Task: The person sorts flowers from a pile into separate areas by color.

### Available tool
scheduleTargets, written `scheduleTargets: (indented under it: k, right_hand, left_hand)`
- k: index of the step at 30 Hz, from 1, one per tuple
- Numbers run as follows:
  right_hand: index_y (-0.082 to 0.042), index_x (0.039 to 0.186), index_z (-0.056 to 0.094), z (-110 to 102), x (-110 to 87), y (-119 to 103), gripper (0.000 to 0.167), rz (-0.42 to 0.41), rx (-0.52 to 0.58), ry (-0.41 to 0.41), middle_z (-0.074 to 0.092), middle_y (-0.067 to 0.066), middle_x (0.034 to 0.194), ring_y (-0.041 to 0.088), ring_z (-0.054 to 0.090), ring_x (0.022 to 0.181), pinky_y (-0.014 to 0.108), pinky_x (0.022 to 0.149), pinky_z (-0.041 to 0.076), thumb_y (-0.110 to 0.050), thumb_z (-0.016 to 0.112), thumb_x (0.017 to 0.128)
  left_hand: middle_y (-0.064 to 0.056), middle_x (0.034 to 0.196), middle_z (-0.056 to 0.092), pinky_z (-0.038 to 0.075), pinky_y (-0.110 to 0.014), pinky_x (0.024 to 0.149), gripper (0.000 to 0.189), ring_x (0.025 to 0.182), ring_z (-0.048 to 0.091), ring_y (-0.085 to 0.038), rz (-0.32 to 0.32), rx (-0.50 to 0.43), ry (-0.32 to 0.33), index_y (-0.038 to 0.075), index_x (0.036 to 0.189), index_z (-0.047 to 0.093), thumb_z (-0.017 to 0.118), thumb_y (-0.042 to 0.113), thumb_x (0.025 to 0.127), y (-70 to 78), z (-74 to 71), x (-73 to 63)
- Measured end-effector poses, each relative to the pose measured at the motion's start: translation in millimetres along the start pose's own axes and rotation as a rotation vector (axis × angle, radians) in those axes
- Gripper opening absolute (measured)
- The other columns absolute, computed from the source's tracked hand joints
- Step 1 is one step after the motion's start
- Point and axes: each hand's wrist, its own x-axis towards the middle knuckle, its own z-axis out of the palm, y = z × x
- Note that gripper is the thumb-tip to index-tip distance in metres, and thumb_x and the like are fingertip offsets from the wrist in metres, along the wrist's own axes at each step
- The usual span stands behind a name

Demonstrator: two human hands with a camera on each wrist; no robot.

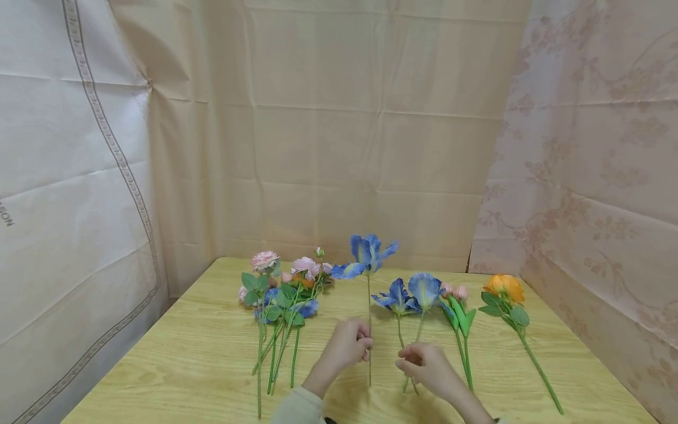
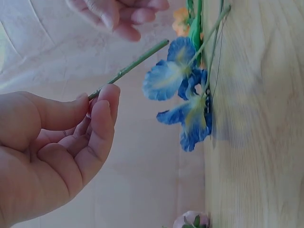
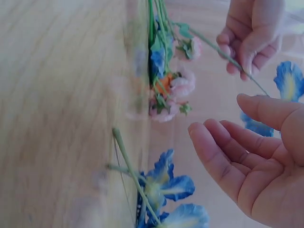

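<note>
Iris point(image 1: 365, 254) points up-frame at centre, pinched low by nearer left hand point(image 1: 348, 343); right hand point(image 1: 431, 367), lower right, loose, empty.

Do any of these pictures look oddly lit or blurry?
Head view: soft light, a faint shadow on the table near the left hand; left wrist view: dim, bluish, a soft shadow beside the blue flowers; right wrist view: hazy, smeared along the table's edge.

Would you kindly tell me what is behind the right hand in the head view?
The table and stems of two blue flowers: their upper parts and lower ends show, but the stretches behind its fingers cannot be seen.
</note>
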Motion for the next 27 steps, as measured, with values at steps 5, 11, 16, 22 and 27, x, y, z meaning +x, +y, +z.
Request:
scheduleTargets:
  k: [5,11,16,22,27]
  right_hand:
    - [0.017,0.097,0.055,9,0.4,-4,0.029,0.000,0.090,-0.034,0.060,0.015,0.073,0.026,0.059,0.060,0.036,0.050,0.050,-0.011,0.059,0.086]
    - [0.018,0.094,0.054,21,0.7,-4,0.025,0.002,0.203,-0.020,0.061,0.018,0.075,0.025,0.060,0.060,0.032,0.052,0.051,-0.004,0.059,0.085]
    - [0.018,0.090,0.055,28,1.7,-4,0.019,0.002,0.247,0.004,0.060,0.021,0.073,0.019,0.060,0.058,0.030,0.052,0.051,0.000,0.058,0.084]
    - [0.017,0.087,0.055,32,1.3,-3,0.017,0.002,0.252,0.001,0.059,0.023,0.074,0.019,0.061,0.058,0.030,0.053,0.051,0.001,0.058,0.083]
    - [0.016,0.086,0.055,34,1.2,-1,0.015,-0.004,0.255,0.001,0.059,0.022,0.076,0.019,0.061,0.059,0.030,0.053,0.051,0.002,0.058,0.083]
  left_hand:
    - [-0.004,0.058,0.053,0.043,-0.020,0.042,0.009,0.044,0.053,-0.015,0.013,-0.026,-0.017,-0.004,0.074,0.054,0.058,-0.010,0.080,2.7,6.0,-1.2]
    - [-0.006,0.058,0.055,0.044,-0.019,0.042,0.013,0.046,0.056,-0.018,0.034,-0.047,-0.039,-0.001,0.071,0.054,0.058,-0.010,0.079,5.3,11.2,-2.0]
    - [-0.002,0.058,0.056,0.043,-0.017,0.043,0.015,0.046,0.055,-0.015,0.071,-0.029,-0.058,0.000,0.069,0.055,0.059,-0.010,0.079,4.4,15.0,-1.1]
    - [0.002,0.057,0.054,0.042,-0.016,0.044,0.016,0.044,0.050,-0.005,0.094,0.028,-0.064,0.003,0.069,0.054,0.059,-0.008,0.079,2.4,18.3,-1.6]
    - [0.003,0.059,0.054,0.042,-0.017,0.045,0.012,0.047,0.049,-0.004,0.068,0.058,-0.084,0.004,0.073,0.054,0.060,-0.003,0.081,1.7,19.3,-3.6]
